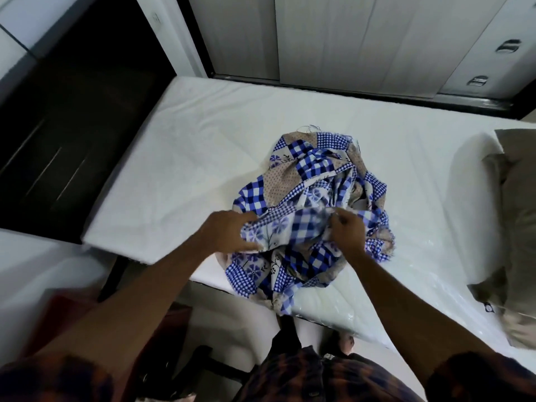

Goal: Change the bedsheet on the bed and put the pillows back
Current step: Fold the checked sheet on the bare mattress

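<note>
Two hands work one bunched sheet. The patchwork bedsheet (310, 210), blue check with floral and tan squares, lies crumpled in a heap on the bare white mattress (203, 134), near the person's edge; part of it hangs over that edge. Left hand (229, 232) has fingers curled into a fold at the heap's near-left side. Right hand (346, 230) pinches a raised fold just beside it, fingers closed on cloth. Hands are near each other, a short span of fabric between them, blurred by motion.

Judgement: both grips look like hunting for an edge or corner so the sheet can be opened out and spread; spreading not yet begun. The heap sits mid-bed probably so it unfolds outward either way.

Grey-brown pillows (519, 216) are stacked at the right end, on the mattress, apart from the sheet, likely parked out of the way.

No containers in view; the wardrobe doors (348, 39) behind are closed, contents hidden.
</note>
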The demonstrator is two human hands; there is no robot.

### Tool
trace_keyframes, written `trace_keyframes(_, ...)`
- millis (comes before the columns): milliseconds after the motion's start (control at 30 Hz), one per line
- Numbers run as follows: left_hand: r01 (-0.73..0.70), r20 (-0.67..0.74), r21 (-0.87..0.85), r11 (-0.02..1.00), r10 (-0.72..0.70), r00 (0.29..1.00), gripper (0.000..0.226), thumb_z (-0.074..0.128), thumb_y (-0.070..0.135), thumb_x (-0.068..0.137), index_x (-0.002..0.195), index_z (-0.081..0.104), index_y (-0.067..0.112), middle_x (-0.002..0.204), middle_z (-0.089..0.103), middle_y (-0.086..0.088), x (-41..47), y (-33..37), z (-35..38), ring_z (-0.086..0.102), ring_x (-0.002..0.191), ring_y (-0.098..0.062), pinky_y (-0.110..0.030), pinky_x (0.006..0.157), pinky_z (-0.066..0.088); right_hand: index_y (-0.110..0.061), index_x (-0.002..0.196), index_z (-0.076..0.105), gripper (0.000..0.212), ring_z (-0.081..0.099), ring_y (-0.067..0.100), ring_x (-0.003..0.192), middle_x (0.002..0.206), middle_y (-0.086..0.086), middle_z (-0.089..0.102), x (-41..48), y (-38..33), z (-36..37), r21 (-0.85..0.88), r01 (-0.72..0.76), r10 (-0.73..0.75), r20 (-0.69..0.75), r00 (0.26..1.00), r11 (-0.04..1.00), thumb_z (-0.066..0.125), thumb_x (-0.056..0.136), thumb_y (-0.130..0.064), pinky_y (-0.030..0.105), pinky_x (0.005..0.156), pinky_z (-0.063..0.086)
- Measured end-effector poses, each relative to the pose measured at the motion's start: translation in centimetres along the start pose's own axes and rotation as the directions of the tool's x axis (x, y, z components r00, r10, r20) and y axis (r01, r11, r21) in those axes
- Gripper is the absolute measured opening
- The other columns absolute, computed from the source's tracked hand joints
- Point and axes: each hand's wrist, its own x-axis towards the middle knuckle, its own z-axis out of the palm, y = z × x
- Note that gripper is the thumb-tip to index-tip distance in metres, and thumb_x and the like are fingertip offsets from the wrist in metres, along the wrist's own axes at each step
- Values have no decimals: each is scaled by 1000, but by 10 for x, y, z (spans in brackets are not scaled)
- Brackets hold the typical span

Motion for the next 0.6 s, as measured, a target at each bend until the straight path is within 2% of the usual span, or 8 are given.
trace_keyframes(100,-81,198,244,966,32,980,102,68,83,60,145,42,34,121,66,0,12,1,8,65,104,-21,-29,80,46,-19,113,77,26,61,16,62,81,5,76,-5,-27,-1,-116,295,-262,236,936,948,68,90,-16,24,59,49)
trace_keyframes(167,-90,323,394,915,-46,945,100,82,69,59,142,43,31,122,64,-1,9,-6,8,64,106,-22,-31,85,48,-24,117,75,31,63,15,70,92,3,77,-2,-29,-11,-186,428,-345,356,869,885,73,86,-20,21,63,41)
trace_keyframes(233,-23,389,475,880,-187,902,86,86,52,67,140,47,28,129,62,-1,0,-19,5,63,116,-22,-30,92,47,-31,127,68,45,68,21,89,103,2,75,4,-14,-25,-336,530,-325,507,798,779,76,82,-34,25,72,42)
trace_keyframes(300,47,341,516,856,-255,905,48,73,40,85,130,60,26,126,66,1,-10,-35,3,64,116,-20,-30,95,50,-35,135,59,55,66,24,106,118,1,71,3,17,-42,-484,536,-177,606,775,692,74,83,-42,31,83,47)
trace_keyframes(367,188,199,428,884,-295,934,32,56,37,94,124,66,29,124,67,2,-18,-53,3,64,114,-20,-32,95,51,-37,136,56,55,61,26,118,132,1,65,-8,56,-61,-555,399,-43,545,837,730,71,83,-32,34,92,47)
trace_keyframes(467,377,45,214,901,-395,918,31,47,35,100,126,63,33,126,66,-2,-24,-70,-7,64,113,-27,-36,93,49,-30,138,56,54,59,33,122,137,6,59,-36,104,-88,-604,28,157,251,955,796,67,86,-22,41,98,48)
trace_keyframes(533,457,-41,112,883,-455,890,32,45,34,101,127,63,33,128,66,-4,-21,-75,-14,63,114,-31,-37,92,48,-30,133,59,50,61,36,115,130,8,59,-46,121,-98,-545,-210,284,53,957,812,65,85,-18,45,94,52)
trace_keyframes(600,511,-106,-1,860,-508,855,28,47,26,98,117,68,29,122,67,-7,-16,-74,-22,63,108,-34,-36,85,47,-25,128,61,49,61,38,112,125,11,61,-46,127,-101,-376,-398,389,-104,916,837,62,81,-10,46,94,52)
